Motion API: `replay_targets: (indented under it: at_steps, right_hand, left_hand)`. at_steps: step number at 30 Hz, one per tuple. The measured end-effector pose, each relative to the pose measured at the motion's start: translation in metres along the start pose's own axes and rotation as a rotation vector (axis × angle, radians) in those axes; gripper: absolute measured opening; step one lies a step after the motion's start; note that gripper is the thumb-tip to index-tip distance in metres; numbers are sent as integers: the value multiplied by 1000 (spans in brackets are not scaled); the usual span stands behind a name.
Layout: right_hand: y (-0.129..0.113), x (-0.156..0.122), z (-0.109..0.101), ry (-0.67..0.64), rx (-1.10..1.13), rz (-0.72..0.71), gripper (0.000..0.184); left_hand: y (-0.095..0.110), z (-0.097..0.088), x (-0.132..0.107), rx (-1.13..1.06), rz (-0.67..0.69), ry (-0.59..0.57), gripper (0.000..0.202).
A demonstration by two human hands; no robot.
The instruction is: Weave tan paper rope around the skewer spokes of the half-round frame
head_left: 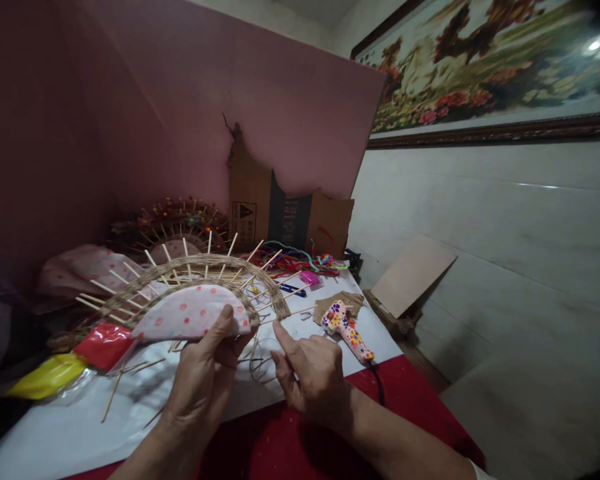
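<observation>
Over white tabletop (330, 333), left hand (205, 373) grip pinching woven half-round fan (190, 293), right hand (310, 370) grip clamped on straw strand (257, 363).

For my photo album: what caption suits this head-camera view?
Left hand holds a half-woven wicker fan while right hand works its edge.

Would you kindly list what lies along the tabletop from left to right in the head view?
Yellow packet → red packet → left hand gripping the half-round woven piece with sticks → right hand → flowered glue gun → leaning board on the floor.
</observation>
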State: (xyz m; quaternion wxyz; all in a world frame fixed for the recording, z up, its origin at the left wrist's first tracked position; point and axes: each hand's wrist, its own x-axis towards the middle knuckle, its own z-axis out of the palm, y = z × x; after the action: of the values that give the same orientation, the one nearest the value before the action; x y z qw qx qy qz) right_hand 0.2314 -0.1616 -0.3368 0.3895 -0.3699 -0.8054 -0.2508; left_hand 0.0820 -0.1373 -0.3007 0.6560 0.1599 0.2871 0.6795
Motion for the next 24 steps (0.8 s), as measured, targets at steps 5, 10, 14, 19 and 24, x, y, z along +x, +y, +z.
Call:
replay_targets:
  at_steps: [5,10,14,19,24]
  right_hand:
    - [1,-1,1,-9,-2,1,50]
    - [1,-1,-1,12,-1,-9,45]
    - [2,-3,-3,57,51,-10,41]
    - [5,-4,-2,144,44,83,36]
    - [6,-3,-1,118,33,97,36]
  left_hand:
    - [1,1,-2,-7,-4,18,9]
    - [1,0,-1,-33,-20,11,14]
    - [0,-3,4,-43,-34,-8,16]
    - [2,-1,4,-55,-36,35,15]
    - [4,3,2,-40,-43,54,16]
